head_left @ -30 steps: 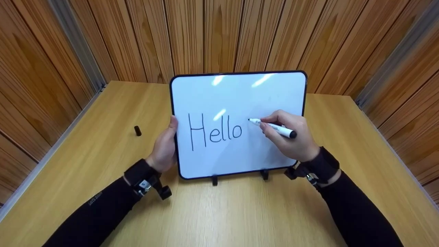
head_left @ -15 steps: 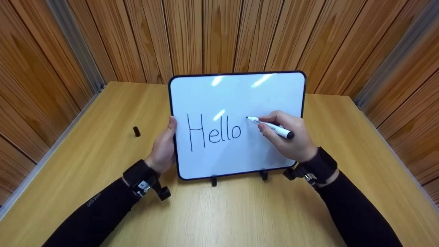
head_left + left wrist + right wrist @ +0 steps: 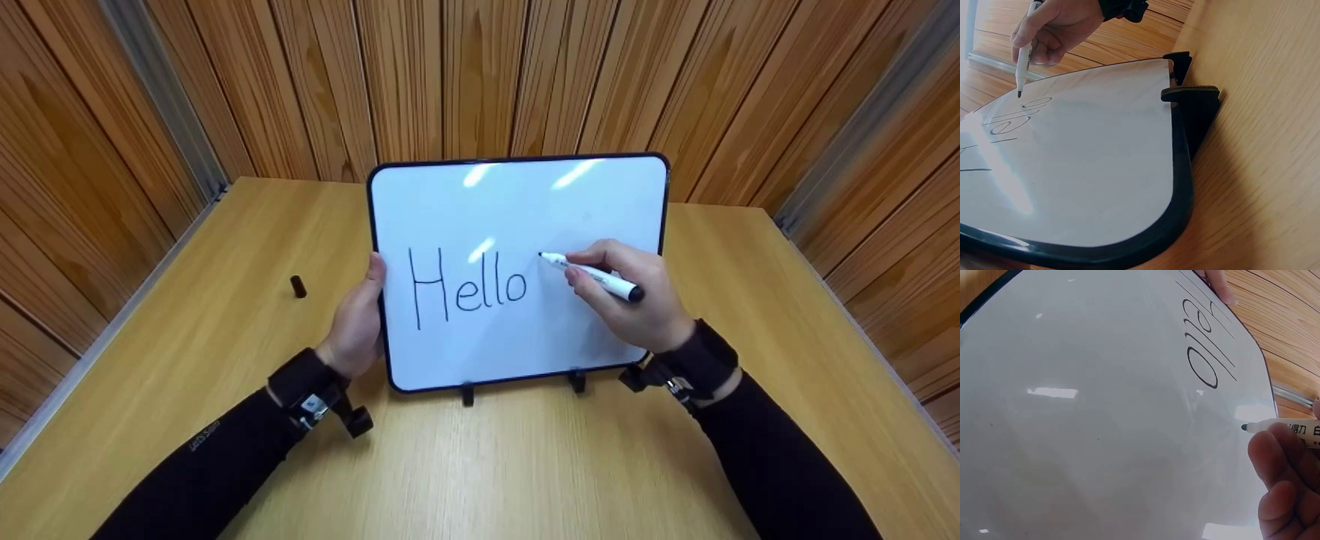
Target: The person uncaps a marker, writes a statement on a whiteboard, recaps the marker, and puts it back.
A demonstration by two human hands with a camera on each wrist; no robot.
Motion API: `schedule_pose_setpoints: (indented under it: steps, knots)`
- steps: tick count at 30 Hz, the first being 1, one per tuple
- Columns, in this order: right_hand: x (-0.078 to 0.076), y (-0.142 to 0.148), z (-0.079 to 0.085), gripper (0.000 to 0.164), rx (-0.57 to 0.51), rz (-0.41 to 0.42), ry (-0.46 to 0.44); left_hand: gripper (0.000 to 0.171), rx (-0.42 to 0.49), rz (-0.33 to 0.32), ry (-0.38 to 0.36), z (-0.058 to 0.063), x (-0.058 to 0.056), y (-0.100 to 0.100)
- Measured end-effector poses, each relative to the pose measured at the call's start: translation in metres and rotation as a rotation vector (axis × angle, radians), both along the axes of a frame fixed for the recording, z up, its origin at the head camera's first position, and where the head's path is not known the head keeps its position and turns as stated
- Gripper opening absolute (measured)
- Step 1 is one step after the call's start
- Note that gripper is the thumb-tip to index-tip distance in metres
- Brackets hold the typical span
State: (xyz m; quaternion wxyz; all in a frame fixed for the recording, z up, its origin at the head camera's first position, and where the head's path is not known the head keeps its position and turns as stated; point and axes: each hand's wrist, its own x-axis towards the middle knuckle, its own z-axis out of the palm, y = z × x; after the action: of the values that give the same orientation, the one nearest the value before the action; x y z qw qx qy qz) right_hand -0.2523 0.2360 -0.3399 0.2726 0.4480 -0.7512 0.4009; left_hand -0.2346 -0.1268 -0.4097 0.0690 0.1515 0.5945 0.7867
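Observation:
A black-framed whiteboard leans upright on two black stand feet, with "Hello" handwritten on it in dark ink. My left hand grips the board's left edge, thumb on the front rim and the other fingers hidden behind. My right hand pinches an uncapped white marker with a black end. The marker's dark tip is right at the board surface, up and to the right of the "o". In the right wrist view the marker points at blank board beside the word.
A black marker cap lies on the wooden table left of the board. The board's two black feet stick out at its lower edge. Wood-plank walls close in the back and both sides.
The marker tip has shifted very slightly up and left over the board. The writing and the left hand's grip look the same.

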Motion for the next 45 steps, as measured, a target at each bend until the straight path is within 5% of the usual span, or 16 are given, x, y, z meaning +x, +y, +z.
schedule_pose_setpoints:
  steps: [45]
  knots:
    - [-0.0026, 0.0059, -0.0009, 0.008, 0.088, 0.020, -0.019, 0.081, -0.018, 0.003, 0.028, -0.0001, -0.0004, -0.0006]
